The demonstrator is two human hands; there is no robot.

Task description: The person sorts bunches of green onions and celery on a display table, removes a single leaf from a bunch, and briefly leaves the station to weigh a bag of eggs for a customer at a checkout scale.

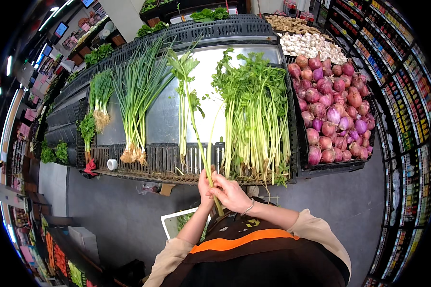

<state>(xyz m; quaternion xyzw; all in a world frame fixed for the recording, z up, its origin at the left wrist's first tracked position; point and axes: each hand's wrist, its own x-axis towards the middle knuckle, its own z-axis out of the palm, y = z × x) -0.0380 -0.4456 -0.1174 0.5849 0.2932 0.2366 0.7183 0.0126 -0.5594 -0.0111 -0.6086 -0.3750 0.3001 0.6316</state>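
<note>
A long leafy celery stalk stands between my two hands, its leaves up over the display and its cut end near my apron. My left hand is closed round the stalk near its lower part. Against it, my right hand pinches the same stalk between thumb and fingers. Right of the stalk lies a thick row of celery with leaves and roots. A few thin celery stems lie to its left on the metal display surface. Farther left are long green onions with pale roots.
A crate of red onions stands right of the display, with garlic behind it. A roll of white tape sits by the front rack edge. On the floor is a white foam box with greens. Stocked shelves line the right side.
</note>
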